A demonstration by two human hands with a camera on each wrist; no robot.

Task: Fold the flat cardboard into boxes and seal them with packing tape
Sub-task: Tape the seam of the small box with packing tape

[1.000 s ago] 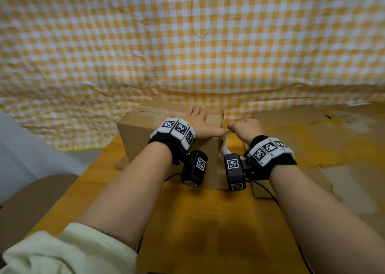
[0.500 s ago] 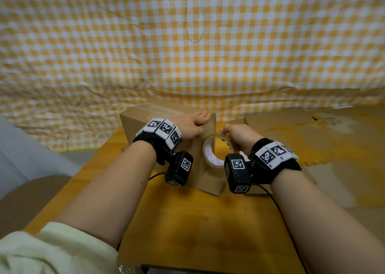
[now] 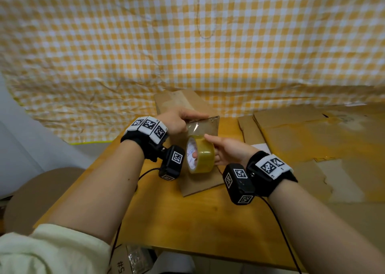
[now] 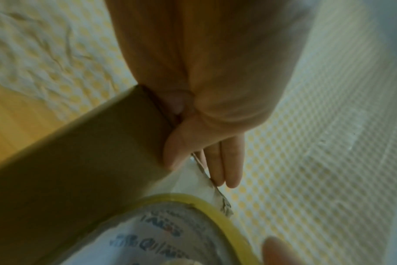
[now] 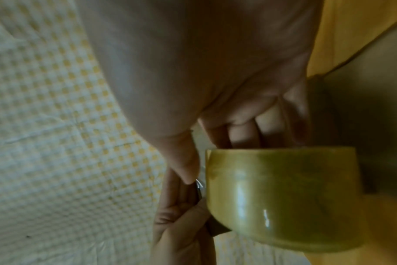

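Observation:
A brown cardboard box (image 3: 183, 104) stands on the wooden table (image 3: 187, 215), one corner toward me. My left hand (image 3: 179, 120) grips its near top edge, thumb on the side face and fingers over the top (image 4: 224, 161). My right hand (image 3: 223, 150) holds a roll of clear yellowish packing tape (image 3: 201, 155) against the near face, fingers through the core. A short strip of tape (image 3: 194, 127) runs from the roll up to the edge under my left thumb. The roll (image 5: 281, 197) fills the right wrist view; its printed core (image 4: 170, 238) shows in the left wrist view.
Flat cardboard sheets (image 3: 302, 138) lie on the table to the right. A yellow-and-white checked cloth (image 3: 187, 44) hangs behind. A cable (image 3: 281, 232) trails from my right wrist over the table. A small carton (image 3: 123, 263) sits below the table's near edge.
The box has turned, one corner now toward me. My left hand moved from flat on top to gripping the near edge. The right hand drew the roll down, pulling out tape.

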